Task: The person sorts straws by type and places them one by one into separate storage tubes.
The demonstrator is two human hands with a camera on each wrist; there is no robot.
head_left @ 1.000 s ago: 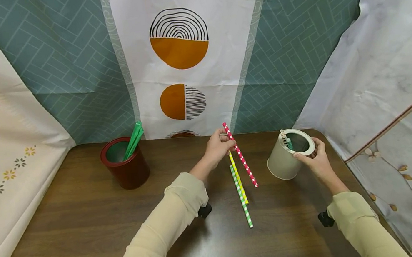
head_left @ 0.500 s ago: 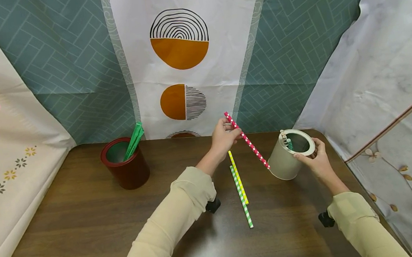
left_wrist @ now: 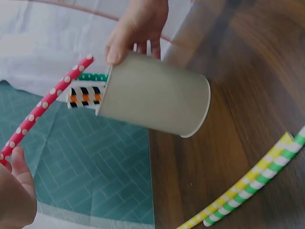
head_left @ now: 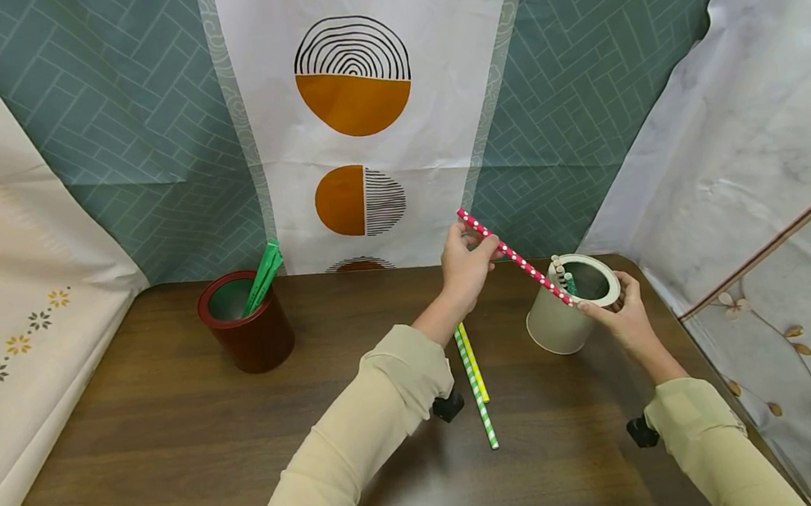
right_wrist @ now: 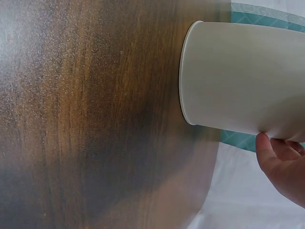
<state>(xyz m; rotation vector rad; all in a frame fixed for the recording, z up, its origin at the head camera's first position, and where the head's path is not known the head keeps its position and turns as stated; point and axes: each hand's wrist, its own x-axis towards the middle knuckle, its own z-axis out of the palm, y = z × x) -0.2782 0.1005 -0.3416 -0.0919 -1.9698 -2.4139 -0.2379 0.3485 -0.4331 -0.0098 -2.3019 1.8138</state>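
My left hand (head_left: 468,267) pinches a red straw with white dots (head_left: 517,259), held slanting in the air. Its lower end is near the rim of a cream cup (head_left: 557,319) in the head view. With thumb and fingers at the rim, my right hand (head_left: 631,320) grips that cup, which stands upright on the table. Inside it are several straws, black-striped ones (left_wrist: 86,97) and a green dotted one (left_wrist: 93,77). On the table below my left hand lie a yellow dotted straw (head_left: 475,369) and a green-and-white striped straw (head_left: 481,406), side by side.
A dark red cup (head_left: 251,335) holding green straws (head_left: 264,276) stands at the back left of the brown table (head_left: 175,459). Patterned cloths (head_left: 177,128) hang behind the table and at both sides.
My left hand has moved right and up with the red dotted straw, tilting it so its lower end nears the cream cup's rim. My right hand and the cup stay put.
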